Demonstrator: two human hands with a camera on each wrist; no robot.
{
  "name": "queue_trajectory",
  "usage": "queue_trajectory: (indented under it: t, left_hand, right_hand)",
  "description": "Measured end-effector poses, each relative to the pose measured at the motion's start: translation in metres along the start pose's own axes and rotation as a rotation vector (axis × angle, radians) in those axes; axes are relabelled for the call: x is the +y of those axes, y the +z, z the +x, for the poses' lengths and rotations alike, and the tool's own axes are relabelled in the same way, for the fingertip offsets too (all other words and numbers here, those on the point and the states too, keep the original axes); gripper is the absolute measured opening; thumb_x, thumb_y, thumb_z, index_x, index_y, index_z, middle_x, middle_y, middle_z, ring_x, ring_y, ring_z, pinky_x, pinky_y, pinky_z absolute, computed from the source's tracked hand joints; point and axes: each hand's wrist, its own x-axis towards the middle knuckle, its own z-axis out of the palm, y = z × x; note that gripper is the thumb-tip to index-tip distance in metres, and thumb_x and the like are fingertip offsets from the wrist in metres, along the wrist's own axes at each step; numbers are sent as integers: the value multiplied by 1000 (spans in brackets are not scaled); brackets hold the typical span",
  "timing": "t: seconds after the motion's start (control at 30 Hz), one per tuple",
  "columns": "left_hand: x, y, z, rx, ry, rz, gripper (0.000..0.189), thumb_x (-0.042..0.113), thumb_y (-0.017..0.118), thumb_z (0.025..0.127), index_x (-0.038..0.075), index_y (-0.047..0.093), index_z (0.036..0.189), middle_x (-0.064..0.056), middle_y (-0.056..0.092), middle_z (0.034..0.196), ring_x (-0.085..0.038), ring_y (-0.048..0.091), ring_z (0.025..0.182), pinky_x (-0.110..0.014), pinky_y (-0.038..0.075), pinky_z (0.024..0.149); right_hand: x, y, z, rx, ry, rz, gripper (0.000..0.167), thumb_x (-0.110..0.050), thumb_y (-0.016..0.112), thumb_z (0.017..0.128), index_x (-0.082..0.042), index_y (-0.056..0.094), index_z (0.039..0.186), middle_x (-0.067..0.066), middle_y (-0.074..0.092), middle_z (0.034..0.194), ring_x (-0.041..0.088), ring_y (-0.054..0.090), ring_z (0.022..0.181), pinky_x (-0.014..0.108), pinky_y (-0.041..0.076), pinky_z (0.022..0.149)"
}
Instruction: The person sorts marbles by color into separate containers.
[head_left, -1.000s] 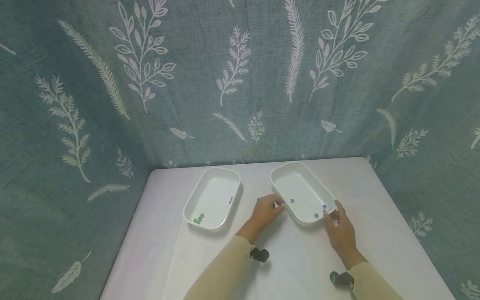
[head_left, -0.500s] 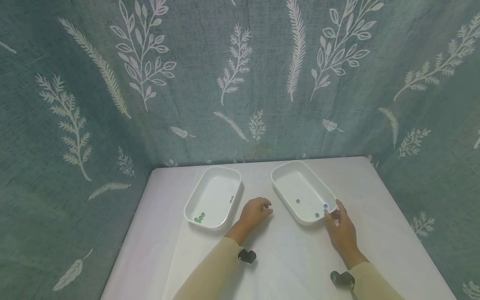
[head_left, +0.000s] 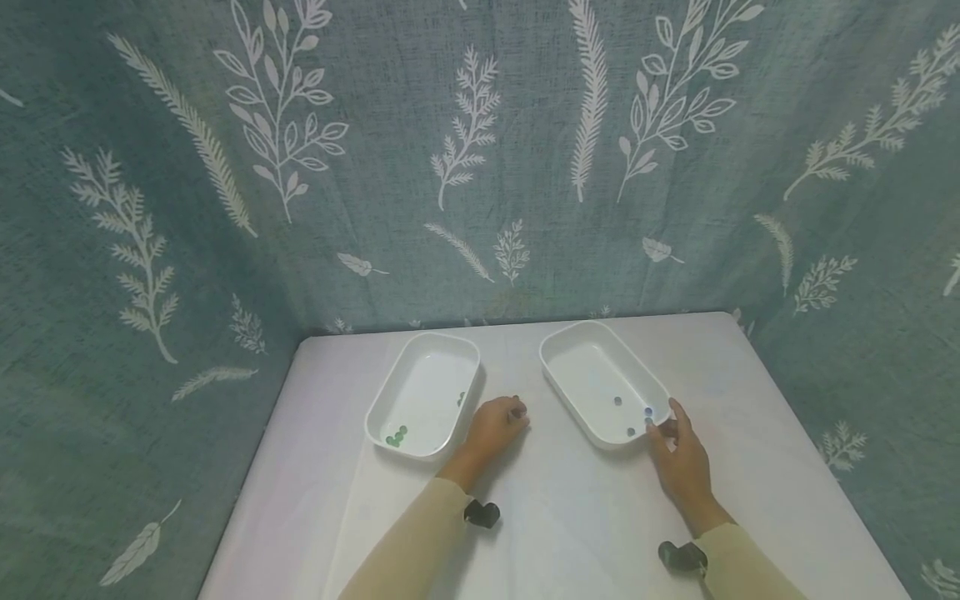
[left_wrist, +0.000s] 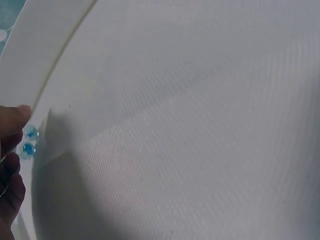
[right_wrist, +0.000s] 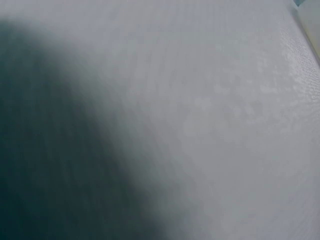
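Note:
In the head view my left hand (head_left: 495,429) is on the white tabletop between two white trays, fingers bent. At its fingertips lies a small dark round thing (head_left: 516,399). The left wrist view has two clear blue marbles (left_wrist: 28,148) right by the curved fingers (left_wrist: 15,120). My right hand (head_left: 681,467) grips the near right corner of the right tray (head_left: 570,412), thumb on the front rim, index finger along the side. Several bluish marbles (head_left: 617,401) sit in that tray, some right by the thumb. The right wrist view misses this hand.
The left tray (head_left: 372,421) holds several green marbles (head_left: 396,438), most in its near left corner. A white cloth covers the table (head_left: 585,533). Teal leaf-patterned curtains (head_left: 390,192) hang behind and on both sides.
My left hand has drawn back left, away from the right tray's rim. One marble in that tray has rolled right, toward the others. My right hand stays on the corner.

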Motion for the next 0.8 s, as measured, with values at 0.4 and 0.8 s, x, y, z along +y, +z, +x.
queue_trajectory:
  t: [0.4,0.8]
  left_hand:
    - [-8,-2,0,-11,-50,19,30,19,61,94,7,65,121,-6,67,121,-24,58,118,-37,43,103]
    - [-8,2,2,1,-63,77,27,19,64,93,8,67,118,-6,67,121,-24,60,115,-37,45,101]
  right_hand:
    - [-6,-2,-3,-2,-10,2,66,-40,49,101,-14,21,155,22,57,123,42,49,119,62,39,97]
    - [-4,-3,-1,-14,5,1,67,-41,48,101,-15,19,156,23,57,124,44,48,120,62,38,97]
